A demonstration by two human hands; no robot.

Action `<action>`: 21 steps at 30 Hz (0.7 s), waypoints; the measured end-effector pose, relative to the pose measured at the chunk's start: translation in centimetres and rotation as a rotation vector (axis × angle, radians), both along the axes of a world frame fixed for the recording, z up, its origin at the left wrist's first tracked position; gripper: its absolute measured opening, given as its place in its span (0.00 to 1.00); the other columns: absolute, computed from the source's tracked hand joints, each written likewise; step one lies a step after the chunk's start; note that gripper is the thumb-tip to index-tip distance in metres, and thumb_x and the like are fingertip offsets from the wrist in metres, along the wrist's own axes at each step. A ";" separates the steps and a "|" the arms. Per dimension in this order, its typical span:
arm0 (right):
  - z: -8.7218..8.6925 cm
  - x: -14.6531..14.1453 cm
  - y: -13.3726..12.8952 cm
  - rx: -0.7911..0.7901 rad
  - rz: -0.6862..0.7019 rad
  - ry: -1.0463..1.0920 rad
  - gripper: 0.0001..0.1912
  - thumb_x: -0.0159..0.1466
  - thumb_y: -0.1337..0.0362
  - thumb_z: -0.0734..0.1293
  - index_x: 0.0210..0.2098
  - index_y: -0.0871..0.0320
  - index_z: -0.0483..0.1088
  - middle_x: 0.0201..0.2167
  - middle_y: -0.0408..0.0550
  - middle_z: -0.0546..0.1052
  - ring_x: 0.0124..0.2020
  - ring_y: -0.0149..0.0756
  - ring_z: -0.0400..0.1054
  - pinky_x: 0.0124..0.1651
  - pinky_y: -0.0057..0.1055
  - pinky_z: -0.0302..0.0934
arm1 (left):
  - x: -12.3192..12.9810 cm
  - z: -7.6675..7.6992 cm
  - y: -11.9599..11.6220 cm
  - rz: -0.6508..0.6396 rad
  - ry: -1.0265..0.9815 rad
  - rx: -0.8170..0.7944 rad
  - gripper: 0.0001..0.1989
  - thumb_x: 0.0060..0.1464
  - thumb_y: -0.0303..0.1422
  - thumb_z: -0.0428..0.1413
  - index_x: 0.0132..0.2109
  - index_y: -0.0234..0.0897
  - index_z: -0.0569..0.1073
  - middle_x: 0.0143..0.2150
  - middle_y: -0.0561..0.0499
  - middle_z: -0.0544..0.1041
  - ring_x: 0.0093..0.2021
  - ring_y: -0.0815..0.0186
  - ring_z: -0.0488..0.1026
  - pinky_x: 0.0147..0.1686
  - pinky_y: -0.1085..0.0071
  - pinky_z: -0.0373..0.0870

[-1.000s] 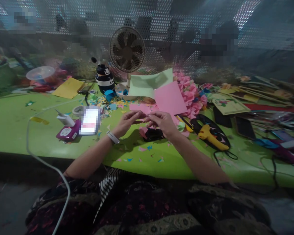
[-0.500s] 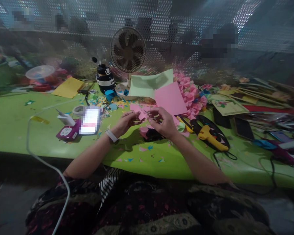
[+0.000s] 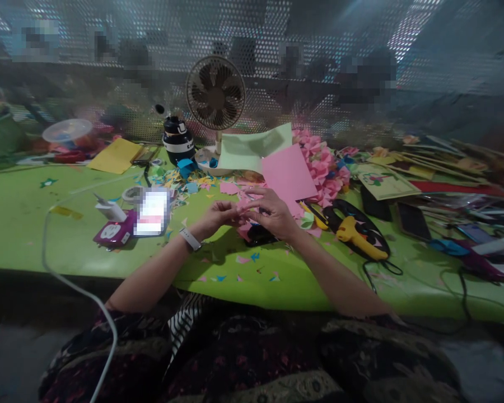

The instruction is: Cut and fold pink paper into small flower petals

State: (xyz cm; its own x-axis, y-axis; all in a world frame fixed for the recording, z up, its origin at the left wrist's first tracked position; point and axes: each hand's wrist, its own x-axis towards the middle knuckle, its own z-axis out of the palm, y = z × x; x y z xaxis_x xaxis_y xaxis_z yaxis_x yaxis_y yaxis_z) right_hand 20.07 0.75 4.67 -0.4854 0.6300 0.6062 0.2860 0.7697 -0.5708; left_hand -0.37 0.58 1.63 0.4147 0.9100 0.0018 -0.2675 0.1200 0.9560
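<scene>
A small piece of pink paper (image 3: 244, 202) is pinched between my two hands above the green table (image 3: 218, 257). My left hand (image 3: 218, 218), with a pale band on its wrist, closes its fingertips on the paper's left side. From the right, my right hand (image 3: 275, 214) has its thumb and fingers on the same piece, partly covering it. Beneath them lie more pink pieces and a dark object (image 3: 260, 236), largely hidden by the hands. Behind the right hand, a large pink sheet (image 3: 289, 170) leans beside a pile of pink paper flowers (image 3: 319, 162).
A yellow glue gun (image 3: 359, 238) rests on a black oval pad to the right, its cord trailing forward. A lit phone (image 3: 152, 211) and a purple power strip (image 3: 115, 229) stand left. At the back are a fan (image 3: 216, 95) and a black jug (image 3: 178, 140). Paper scraps lie scattered.
Both hands have come down slightly and closer together. The pink paper, which showed spread out between them, is now more bunched and covered by the fingers. The view has shifted slightly.
</scene>
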 end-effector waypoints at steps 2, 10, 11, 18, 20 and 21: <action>-0.1 -0.1 0.1 -0.031 -0.001 0.011 0.07 0.62 0.55 0.71 0.35 0.49 0.79 0.52 0.49 0.75 0.56 0.44 0.67 0.60 0.50 0.60 | 0.1 0.0 0.0 -0.004 0.039 0.009 0.20 0.43 0.47 0.68 0.31 0.33 0.78 0.30 0.47 0.81 0.28 0.67 0.78 0.34 0.69 0.77; -0.6 -0.7 -0.2 -0.090 -0.008 0.138 0.12 0.64 0.52 0.68 0.34 0.54 0.76 0.42 0.51 0.77 0.49 0.40 0.71 0.55 0.42 0.65 | 0.6 0.0 -0.4 0.012 0.094 0.152 0.23 0.47 0.49 0.66 0.38 0.32 0.78 0.33 0.45 0.82 0.33 0.62 0.81 0.39 0.64 0.78; -0.7 -0.8 -0.2 -0.111 -0.019 0.158 0.13 0.64 0.51 0.68 0.34 0.54 0.76 0.41 0.51 0.77 0.47 0.40 0.71 0.52 0.40 0.66 | 0.6 0.1 -0.5 0.012 0.097 0.163 0.23 0.47 0.49 0.65 0.39 0.32 0.78 0.34 0.45 0.82 0.34 0.62 0.81 0.39 0.64 0.78; -1.5 -1.1 0.0 -0.281 -0.065 0.236 0.15 0.62 0.49 0.69 0.35 0.55 0.72 0.34 0.46 0.77 0.35 0.35 0.73 0.40 0.34 0.68 | 0.6 0.4 -0.8 -0.054 0.136 0.208 0.20 0.54 0.46 0.61 0.42 0.31 0.76 0.39 0.42 0.82 0.40 0.61 0.80 0.43 0.62 0.78; -1.5 -0.9 0.0 -0.303 -0.086 0.215 0.15 0.62 0.49 0.69 0.35 0.55 0.72 0.32 0.46 0.77 0.34 0.35 0.73 0.41 0.35 0.69 | 0.6 0.5 -0.9 -0.067 0.142 0.211 0.18 0.56 0.44 0.61 0.42 0.31 0.76 0.39 0.42 0.81 0.40 0.61 0.80 0.44 0.62 0.77; -1.6 -0.9 0.1 -0.306 -0.095 0.208 0.15 0.62 0.49 0.69 0.35 0.55 0.73 0.32 0.46 0.77 0.34 0.36 0.73 0.41 0.35 0.69 | 0.6 0.5 -0.9 -0.072 0.141 0.211 0.17 0.56 0.43 0.61 0.43 0.31 0.76 0.39 0.42 0.81 0.40 0.61 0.80 0.44 0.63 0.77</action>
State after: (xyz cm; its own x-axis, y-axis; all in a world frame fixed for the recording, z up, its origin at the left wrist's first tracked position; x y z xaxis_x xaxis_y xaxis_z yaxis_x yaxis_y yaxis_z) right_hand 19.19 0.83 3.12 -0.3029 0.8331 0.4628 0.2016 0.5307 -0.8233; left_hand 0.23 -0.32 2.12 0.4884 0.8635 0.1258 -0.1280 -0.0717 0.9892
